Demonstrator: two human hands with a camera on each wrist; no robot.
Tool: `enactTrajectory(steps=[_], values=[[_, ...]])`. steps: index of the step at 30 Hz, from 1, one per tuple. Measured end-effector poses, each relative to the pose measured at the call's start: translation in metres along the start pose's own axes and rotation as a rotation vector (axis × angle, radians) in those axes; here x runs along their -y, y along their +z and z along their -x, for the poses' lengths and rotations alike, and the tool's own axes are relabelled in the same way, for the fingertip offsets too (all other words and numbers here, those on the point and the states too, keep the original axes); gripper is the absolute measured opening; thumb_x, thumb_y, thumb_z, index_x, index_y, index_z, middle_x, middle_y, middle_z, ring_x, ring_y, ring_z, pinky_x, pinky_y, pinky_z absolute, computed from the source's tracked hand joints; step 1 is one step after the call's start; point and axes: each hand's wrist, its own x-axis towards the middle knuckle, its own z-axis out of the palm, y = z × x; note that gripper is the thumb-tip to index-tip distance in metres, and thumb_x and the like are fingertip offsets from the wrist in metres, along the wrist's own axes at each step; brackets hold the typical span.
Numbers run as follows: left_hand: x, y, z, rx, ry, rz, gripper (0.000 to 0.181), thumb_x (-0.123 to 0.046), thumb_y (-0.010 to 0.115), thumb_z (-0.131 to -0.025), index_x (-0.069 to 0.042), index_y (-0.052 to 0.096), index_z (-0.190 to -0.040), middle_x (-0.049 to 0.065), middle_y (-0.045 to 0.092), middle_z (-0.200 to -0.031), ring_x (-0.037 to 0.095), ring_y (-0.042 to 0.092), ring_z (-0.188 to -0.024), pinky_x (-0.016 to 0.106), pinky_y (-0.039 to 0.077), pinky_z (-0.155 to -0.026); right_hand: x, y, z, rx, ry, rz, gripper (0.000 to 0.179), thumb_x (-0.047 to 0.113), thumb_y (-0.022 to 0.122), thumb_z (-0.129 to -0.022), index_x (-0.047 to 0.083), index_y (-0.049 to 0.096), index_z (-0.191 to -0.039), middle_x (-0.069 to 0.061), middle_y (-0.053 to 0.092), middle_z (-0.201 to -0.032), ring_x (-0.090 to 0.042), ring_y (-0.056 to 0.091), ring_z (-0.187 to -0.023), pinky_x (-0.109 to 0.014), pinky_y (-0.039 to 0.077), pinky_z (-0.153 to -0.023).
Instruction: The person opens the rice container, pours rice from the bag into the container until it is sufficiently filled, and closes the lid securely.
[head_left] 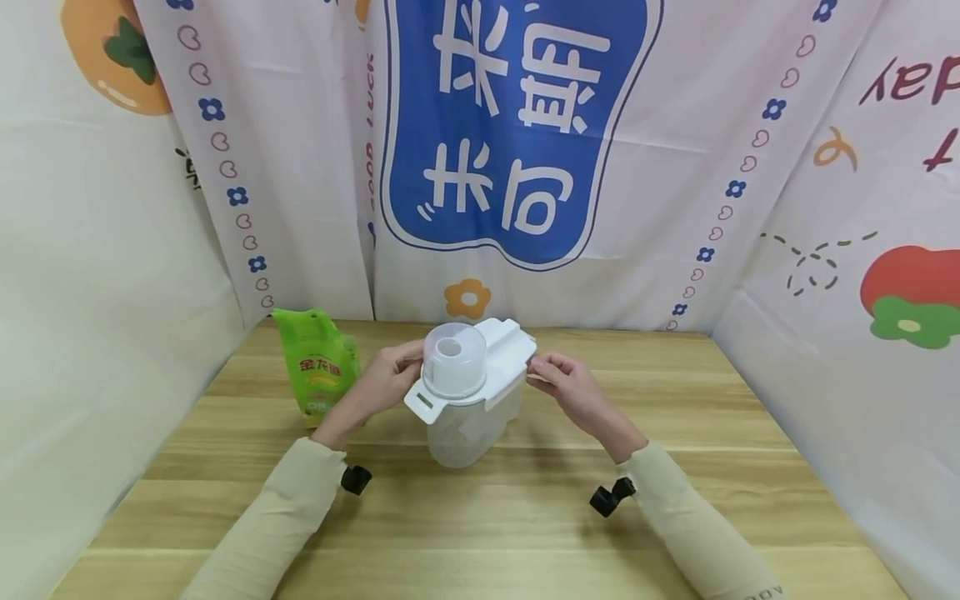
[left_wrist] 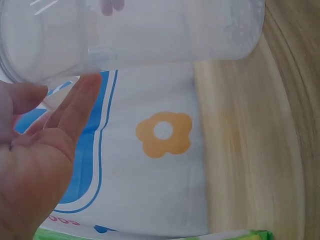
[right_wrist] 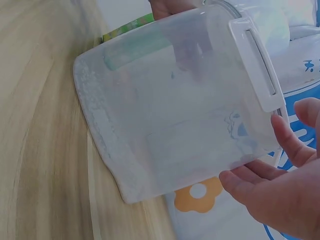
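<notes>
**Storage container (head_left: 471, 417) lidded and upright**

On the table (head_left: 487, 525) it stands about midway between the side edges, nearer the far edge. Its white lid (head_left: 510, 358) and clear cup (head_left: 455, 362) are on, so assembly looks done; securing or loosening the lid may be left, and I cannot tell which. A green pouch (head_left: 318, 362) stands near the far left corner, untouched. The left hand (head_left: 390, 375) lays extended fingers against the container's side; the right hand (head_left: 572, 387), loosely bent, touches near the lid's rim without wrapping it. Behind, the wall cloth (head_left: 517, 137) reads 未来可期; smaller red characters on the pouch appear to read 金龙鱼.
</notes>
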Motion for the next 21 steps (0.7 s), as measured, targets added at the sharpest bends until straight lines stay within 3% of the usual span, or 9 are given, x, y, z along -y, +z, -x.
enactTrajectory(steps=[4, 8, 12, 15, 18, 21], values=[[0.002, -0.002, 0.002, 0.030, -0.084, 0.106, 0.035, -0.017, 0.045, -0.105, -0.008, 0.056, -0.137, 0.017, 0.063, -0.130, 0.023, 0.065, -0.109, 0.026, 0.057, -0.084, -0.001, 0.003, 0.000, -0.014, -0.009, -0.007, 0.011, 0.012, 0.056, -0.100, 0.010, 0.063, -0.092, 0.004, 0.062, -0.100, -0.006, 0.061, -0.100, -0.054, 0.035, -0.115], [0.003, -0.004, 0.004, 0.094, -0.120, 0.236, 0.046, -0.032, 0.037, -0.108, -0.006, 0.048, -0.143, 0.021, 0.058, -0.135, 0.026, 0.063, -0.115, 0.030, 0.057, -0.089, -0.002, 0.005, 0.000, -0.020, -0.011, -0.010, 0.010, 0.011, 0.057, -0.099, 0.009, 0.064, -0.092, 0.005, 0.062, -0.101, -0.006, 0.060, -0.101, -0.056, 0.032, -0.116], [0.001, -0.006, 0.007, 0.193, -0.102, 0.312, 0.060, -0.046, 0.027, -0.107, -0.006, 0.035, -0.150, 0.024, 0.053, -0.141, 0.034, 0.058, -0.123, 0.038, 0.054, -0.097, -0.005, 0.005, -0.001, -0.040, -0.003, -0.006, 0.009, 0.012, 0.059, -0.098, 0.011, 0.065, -0.091, 0.006, 0.063, -0.102, -0.006, 0.061, -0.101, -0.055, 0.033, -0.116], [-0.003, -0.008, 0.010, 0.269, -0.049, 0.296, 0.067, -0.053, 0.026, -0.104, -0.009, 0.024, -0.155, 0.023, 0.046, -0.147, 0.039, 0.053, -0.127, 0.043, 0.051, -0.099, -0.007, 0.006, -0.002, -0.060, 0.005, 0.010, 0.009, 0.013, 0.060, -0.097, 0.013, 0.065, -0.089, 0.006, 0.063, -0.099, -0.006, 0.061, -0.100, -0.051, 0.037, -0.115], [-0.010, -0.007, 0.011, 0.331, 0.009, 0.279, 0.075, -0.058, 0.034, -0.101, -0.012, 0.014, -0.157, 0.021, 0.037, -0.152, 0.041, 0.045, -0.133, 0.050, 0.046, -0.105, -0.008, 0.006, -0.003, -0.070, 0.007, 0.039, 0.010, 0.014, 0.061, -0.097, 0.014, 0.065, -0.088, 0.007, 0.064, -0.096, -0.007, 0.061, -0.099, -0.043, 0.043, -0.111], [-0.016, -0.003, 0.010, 0.348, 0.026, 0.233, 0.080, -0.056, 0.048, -0.097, -0.016, 0.012, -0.157, 0.016, 0.033, -0.155, 0.038, 0.038, -0.140, 0.056, 0.039, -0.111, -0.008, 0.006, -0.003, -0.073, 0.001, 0.067, 0.010, 0.015, 0.062, -0.096, 0.015, 0.065, -0.087, 0.007, 0.064, -0.094, -0.008, 0.061, -0.099, -0.038, 0.047, -0.105]])
